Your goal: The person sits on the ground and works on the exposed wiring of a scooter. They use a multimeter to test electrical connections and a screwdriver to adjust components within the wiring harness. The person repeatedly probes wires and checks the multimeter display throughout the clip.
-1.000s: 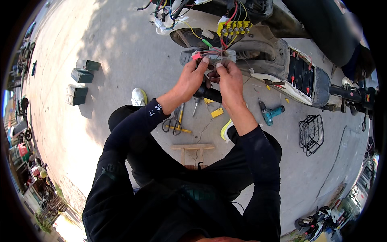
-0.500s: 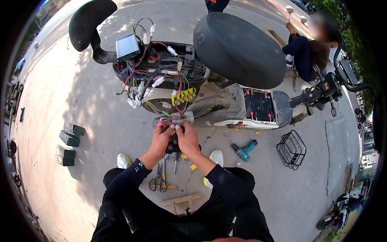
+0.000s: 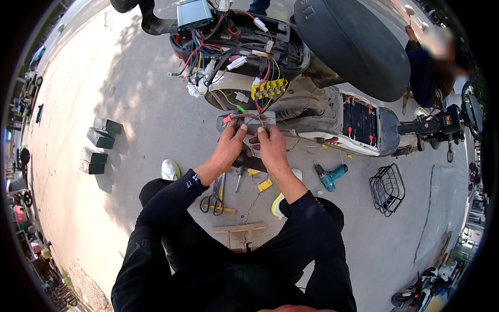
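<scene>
My left hand point(image 3: 224, 151) and my right hand point(image 3: 273, 152) work side by side at the near flank of an electric scooter with its seat point(image 3: 353, 47) tilted up. Thin wires point(image 3: 250, 115) run into the fingers of both hands, which are closed in a pinch; the exact wire ends are hidden. A pink-red connector point(image 3: 227, 119) sits by the left fingertips. Just beyond the hands lies a pale grey box point(image 3: 268, 118). Above it are a yellow terminal block point(image 3: 268, 89), loose coloured wires with white plugs point(image 3: 237, 63) and a silver controller box point(image 3: 194, 14).
Black batteries point(image 3: 359, 120) fill the scooter's footwell. On the ground lie a teal cordless drill point(image 3: 331, 178), a wire basket point(image 3: 387, 190), scissors point(image 3: 212, 204), a screwdriver point(image 3: 238, 179) and a yellow block point(image 3: 265, 185). Several dark blocks point(image 3: 101, 137) stand left. Another person point(image 3: 431, 73) sits at the far right.
My hands, close together before, have drawn apart, the right one moving further right. The whole view has shifted, so the scooter appears higher and further right.
</scene>
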Demonstrator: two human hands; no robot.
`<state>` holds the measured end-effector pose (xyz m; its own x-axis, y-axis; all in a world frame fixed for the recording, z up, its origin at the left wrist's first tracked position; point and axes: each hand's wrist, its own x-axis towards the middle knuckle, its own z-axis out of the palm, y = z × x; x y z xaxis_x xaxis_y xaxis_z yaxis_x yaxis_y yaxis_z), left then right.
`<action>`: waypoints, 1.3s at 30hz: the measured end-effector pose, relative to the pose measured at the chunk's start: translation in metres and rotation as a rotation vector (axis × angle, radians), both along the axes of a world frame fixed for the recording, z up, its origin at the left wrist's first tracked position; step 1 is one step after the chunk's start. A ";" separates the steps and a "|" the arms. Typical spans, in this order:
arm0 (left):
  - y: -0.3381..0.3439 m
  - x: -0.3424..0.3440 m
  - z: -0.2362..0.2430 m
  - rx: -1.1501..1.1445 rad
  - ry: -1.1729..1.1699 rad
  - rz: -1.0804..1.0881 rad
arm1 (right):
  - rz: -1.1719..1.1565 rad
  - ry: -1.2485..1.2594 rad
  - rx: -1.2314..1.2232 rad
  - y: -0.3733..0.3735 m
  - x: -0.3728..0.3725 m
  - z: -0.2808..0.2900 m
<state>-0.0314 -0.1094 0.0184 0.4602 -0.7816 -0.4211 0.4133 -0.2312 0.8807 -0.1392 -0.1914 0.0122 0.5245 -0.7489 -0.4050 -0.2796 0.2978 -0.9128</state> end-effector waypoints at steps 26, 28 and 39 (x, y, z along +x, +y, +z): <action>0.007 0.010 0.001 0.036 0.057 0.013 | -0.106 -0.074 -0.083 -0.004 -0.013 0.001; 0.007 0.011 0.001 0.053 0.081 0.001 | -0.082 -0.025 -0.185 -0.006 -0.017 -0.001; 0.010 0.010 0.000 0.036 0.010 -0.036 | 0.280 0.308 -0.772 -0.003 -0.023 0.026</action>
<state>-0.0213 -0.0995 0.0186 0.4277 -0.7819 -0.4535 0.4132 -0.2770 0.8675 -0.1625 -0.1939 0.0385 0.6806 -0.7326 0.0074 -0.5176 -0.4880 -0.7028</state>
